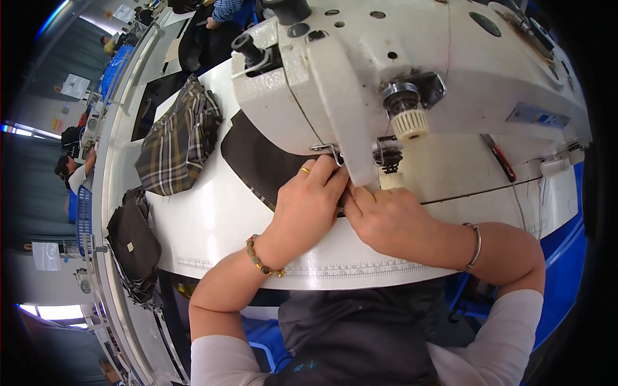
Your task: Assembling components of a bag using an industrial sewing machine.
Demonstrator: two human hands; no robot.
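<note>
Both hands meet at the front of a white sewing machine [347, 96], just below its needle area. My left hand [309, 202] presses on a dark brown fabric piece [267, 157] that has a checked edge. Its fingers are bent and close together, and a ring and a beaded bracelet show on that side. Beside it, my right hand [393, 219] has its fingertips pinched at the near edge of the same fabric. The machine head and my fingers hide the needle and the exact point of grip.
A plaid fabric bundle [180, 141] lies to the left on the white table [212, 235]. A stack of dark fabric pieces [134, 241] hangs over the left edge. Red-handled snips [502, 162] rest under the machine arm. Other people work at the far left.
</note>
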